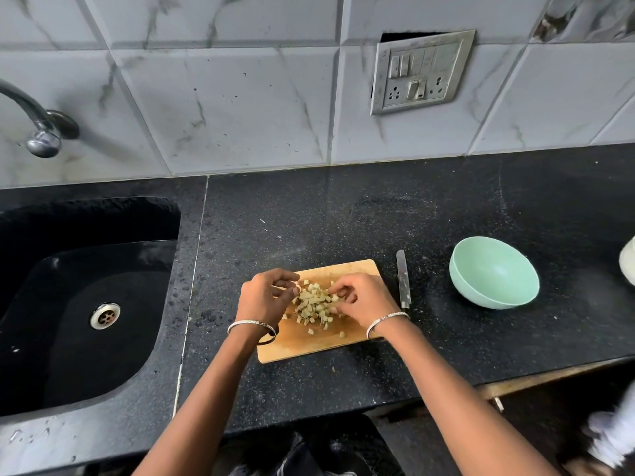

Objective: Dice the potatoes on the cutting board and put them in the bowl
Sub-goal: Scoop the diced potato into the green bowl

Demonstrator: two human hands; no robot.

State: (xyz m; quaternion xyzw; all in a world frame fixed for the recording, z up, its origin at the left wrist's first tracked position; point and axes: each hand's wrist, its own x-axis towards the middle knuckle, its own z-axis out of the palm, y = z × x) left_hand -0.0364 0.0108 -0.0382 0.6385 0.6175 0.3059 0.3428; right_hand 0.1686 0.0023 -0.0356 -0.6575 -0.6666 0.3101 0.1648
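L hand (pixel 264 297) & R hand (pixel 364 298), fingers curled, flank diced potato pile (pixel 314 304) on board (pixel 309 348) — prob. touching, grip unclear.

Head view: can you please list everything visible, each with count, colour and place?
dice: one pile plus few strays, pale yellow, middle of the board
board: one, light wood, on the counter, right of the sink
knife: one, steel, on the counter right of the board
bowl: one, pale green, empty, right of the knife
counter: one, black speckled, under it all
sink: one, black, far left
tap: one, chrome, upper left
socket plate: one, grey, on the wall
wall: one, white tiles, behind the counter
white thing: one, right edge, cut off
bangles: two, silver, one on each wrist
left hand: fingers curled at the pile's left side
right hand: fingers curled at the pile's right side
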